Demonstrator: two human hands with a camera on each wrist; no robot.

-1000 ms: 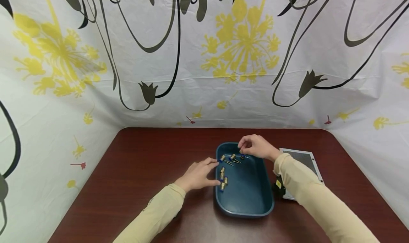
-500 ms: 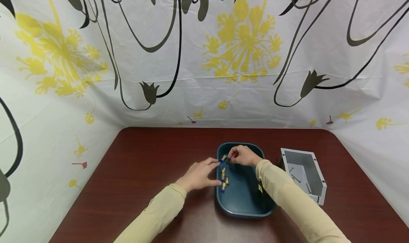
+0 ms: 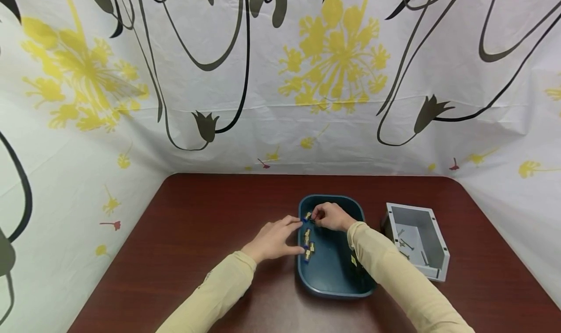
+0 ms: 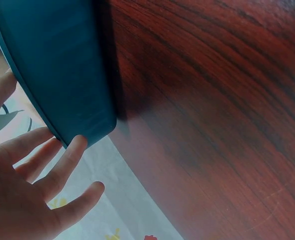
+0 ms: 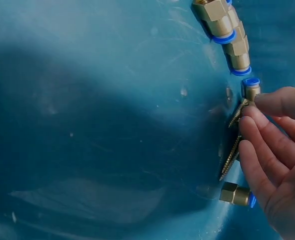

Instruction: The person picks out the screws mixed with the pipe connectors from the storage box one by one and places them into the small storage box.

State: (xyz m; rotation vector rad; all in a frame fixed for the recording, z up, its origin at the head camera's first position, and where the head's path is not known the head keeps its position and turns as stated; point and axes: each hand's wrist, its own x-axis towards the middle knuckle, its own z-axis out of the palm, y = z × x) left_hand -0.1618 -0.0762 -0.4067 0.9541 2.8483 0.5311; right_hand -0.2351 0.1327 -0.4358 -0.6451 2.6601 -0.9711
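Observation:
My right hand reaches into the far left part of a dark blue tray. In the right wrist view its thumb and fingertips pinch near the head of a brass-coloured screw. A second screw lies just below, partly hidden by the fingers. Around them are brass push-in fittings with blue rings: one fitting lies below the hand, others are above it. My left hand, fingers spread, touches the tray's left rim; the left wrist view shows its fingertips against the tray's outer wall.
To the right of the tray stands a grey open box with several screws inside. Several fittings lie along the tray's left wall. The brown table ends at a patterned cloth behind.
My right hand has moved left across the tray to the screws, and its sleeve has come away from over the grey box. My left hand keeps its place at the rim.

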